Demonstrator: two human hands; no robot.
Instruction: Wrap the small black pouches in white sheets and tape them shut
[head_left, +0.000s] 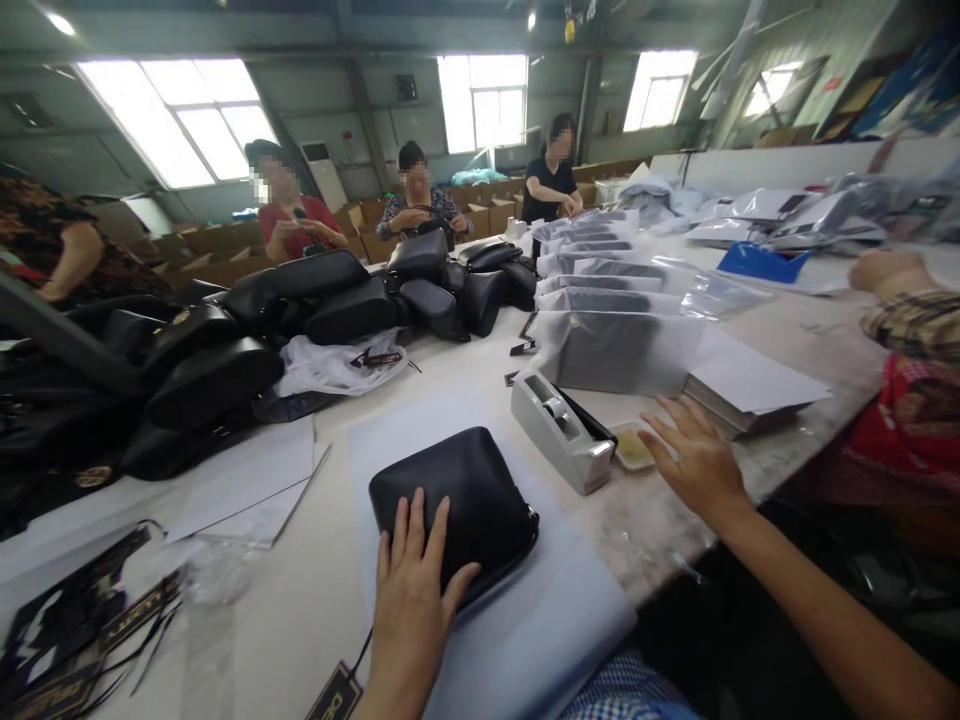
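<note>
A black handbag (469, 480) lies flat on a sheet of white tissue paper (555, 600) at the table's near edge. My left hand (412, 580) rests on the bag with its fingers spread, pressing on its near left part. A black hang tag with gold lettering (334, 692) hangs on a cord beside my left wrist. My right hand (697, 465) is held open over the table's right side, with nothing visible in it. Close to its fingertips are a small dish with a yellowish sponge (634, 446) and a grey tape dispenser (562, 430).
Black bags (330, 300) are heaped at left and back. Wrapped bags (622, 345) stand in a row beyond the dispenser. A stack of white-topped boards (750, 385) lies at right. Loose tags (75, 640) lie front left. Several people are around the table; one forearm (907, 300) reaches in from the right.
</note>
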